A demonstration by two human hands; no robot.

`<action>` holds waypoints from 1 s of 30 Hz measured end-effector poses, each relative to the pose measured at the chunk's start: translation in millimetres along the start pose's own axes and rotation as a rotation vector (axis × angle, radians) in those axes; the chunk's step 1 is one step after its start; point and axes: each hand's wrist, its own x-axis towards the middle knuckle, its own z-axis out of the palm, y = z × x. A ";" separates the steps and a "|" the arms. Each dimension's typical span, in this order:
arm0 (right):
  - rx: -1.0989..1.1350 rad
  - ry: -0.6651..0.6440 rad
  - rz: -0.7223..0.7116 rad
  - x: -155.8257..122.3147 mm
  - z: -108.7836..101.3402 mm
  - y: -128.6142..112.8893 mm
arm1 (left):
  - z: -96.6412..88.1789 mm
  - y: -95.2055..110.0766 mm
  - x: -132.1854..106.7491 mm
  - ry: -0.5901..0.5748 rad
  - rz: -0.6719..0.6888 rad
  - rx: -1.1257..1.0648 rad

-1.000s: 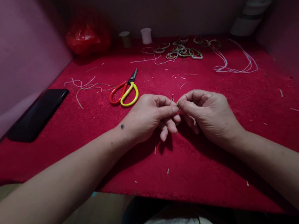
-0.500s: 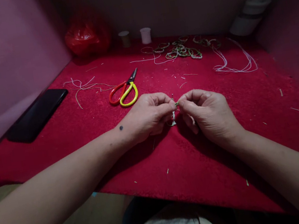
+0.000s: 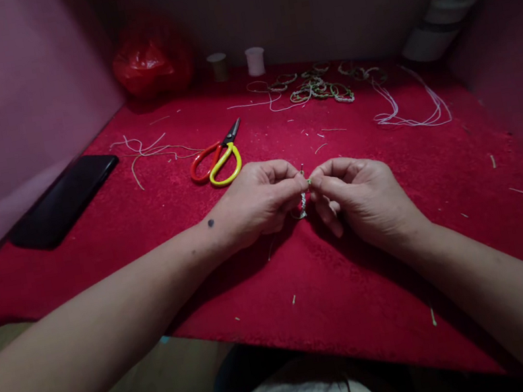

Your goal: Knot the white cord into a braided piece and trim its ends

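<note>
A small braided cord bracelet [image 3: 303, 202], green and white, is held up between my two hands above the red tablecloth. My left hand [image 3: 274, 195] pinches it between thumb and forefinger, and its white braided part hangs below those fingertips. Close against it, my right hand [image 3: 359, 193] has thumb and forefinger closed on the green part; the remaining fingers curl beneath. Fingertips cover much of the green section. Scissors [image 3: 224, 162] with one red and one yellow handle lie just beyond my left hand.
Several braided bracelets [image 3: 318, 88] lie at the back, near two thread spools [image 3: 256, 62]. Loose white cords [image 3: 414, 120] spread to the right. A black phone [image 3: 64, 202] rests at left. A red plastic bag [image 3: 152, 64] and a white bottle [image 3: 438, 26] stand at the rear corners.
My right fingertips have drawn slightly closer to my left ones, and the lower right fingers have shifted a little left. Both hands keep their pinch on the bracelet.
</note>
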 end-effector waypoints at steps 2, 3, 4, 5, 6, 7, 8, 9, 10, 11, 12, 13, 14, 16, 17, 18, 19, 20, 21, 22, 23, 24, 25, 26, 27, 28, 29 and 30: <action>0.014 -0.014 0.004 -0.3 -1.3 0.2 | 0.3 0.1 0.1 0.013 0.018 0.024; 0.018 -0.021 0.008 -0.5 -2.1 0.3 | 0.5 0.3 0.0 0.022 0.026 0.043; 0.023 -0.027 0.011 -0.6 -2.8 0.5 | 0.8 0.5 -0.3 0.032 0.033 0.068; 0.027 -0.032 0.013 -0.8 -3.4 0.6 | 1.1 0.8 -0.7 0.043 0.040 0.099; 0.030 -0.036 0.015 -0.9 -3.8 0.6 | 1.4 1.1 -1.2 0.053 0.050 0.134; 0.033 -0.037 0.016 -0.9 -3.9 0.6 | 1.7 1.4 -1.8 0.062 0.066 0.170; 0.034 -0.037 0.017 -1.0 -3.9 0.5 | 1.8 1.6 -2.3 0.069 0.086 0.206; 0.029 -0.036 0.017 -1.1 -3.7 0.2 | 1.9 1.6 -2.6 0.075 0.111 0.241; 0.018 -0.033 0.017 -1.1 -3.4 -0.3 | 1.8 1.3 -2.9 0.083 0.136 0.277; 0.004 -0.030 0.016 -1.2 -3.0 -0.9 | 1.7 0.8 -2.9 0.092 0.160 0.315; -0.012 -0.025 0.015 -1.2 -2.6 -1.5 | 1.5 0.1 -2.9 0.100 0.181 0.353; -0.027 -0.020 0.014 -1.3 -2.2 -2.1 | 1.3 -0.8 -2.7 0.110 0.201 0.392; -0.041 -0.015 0.012 -1.3 -1.7 -2.7 | 1.0 -1.9 -2.4 0.119 0.218 0.428; -0.057 -0.006 0.009 -1.0 -0.8 -3.4 | 0.7 -4.1 -2.0 0.131 0.252 0.484; -0.059 -0.004 0.008 -0.8 -0.3 -3.4 | 0.7 -5.0 -1.9 0.135 0.267 0.505; -0.058 -0.003 0.008 -0.6 0.2 -3.4 | 0.7 -5.7 -1.8 0.138 0.279 0.522; -0.054 -0.004 0.008 -0.4 0.6 -3.2 | 0.8 -6.2 -1.9 0.142 0.288 0.536; -0.050 -0.005 0.011 -0.2 1.0 -3.0 | 0.9 -6.3 -2.0 0.144 0.291 0.545; -0.045 -0.008 0.016 -0.1 1.3 -2.9 | 1.0 -6.3 -2.1 0.145 0.288 0.548; -0.039 -0.010 0.022 -0.2 1.4 -2.8 | 1.2 -6.0 -2.3 0.142 0.280 0.544; -0.033 -0.011 0.027 -0.4 1.4 -2.8 | 1.3 -5.5 -2.4 0.136 0.266 0.532; -0.027 -0.013 0.031 -0.6 1.2 -2.8 | 1.4 -4.9 -2.6 0.129 0.248 0.514; -0.021 -0.016 0.033 -0.9 1.0 -2.7 | 1.5 -4.3 -2.7 0.120 0.228 0.492; -0.013 -0.019 0.035 -1.0 0.7 -2.6 | 1.5 -3.7 -2.8 0.111 0.209 0.469; -0.005 -0.022 0.035 -1.1 0.4 -2.3 | 1.4 -3.3 -2.9 0.103 0.195 0.450; 0.001 -0.025 0.036 -1.0 0.1 -1.8 | 1.3 -3.0 -2.9 0.099 0.187 0.436; 0.007 -0.030 0.036 -0.8 -0.2 -1.3 | 1.1 -2.8 -2.9 0.094 0.184 0.426; 0.011 -0.033 0.035 -0.4 -0.5 -0.7 | 0.8 -2.9 -2.8 0.088 0.186 0.419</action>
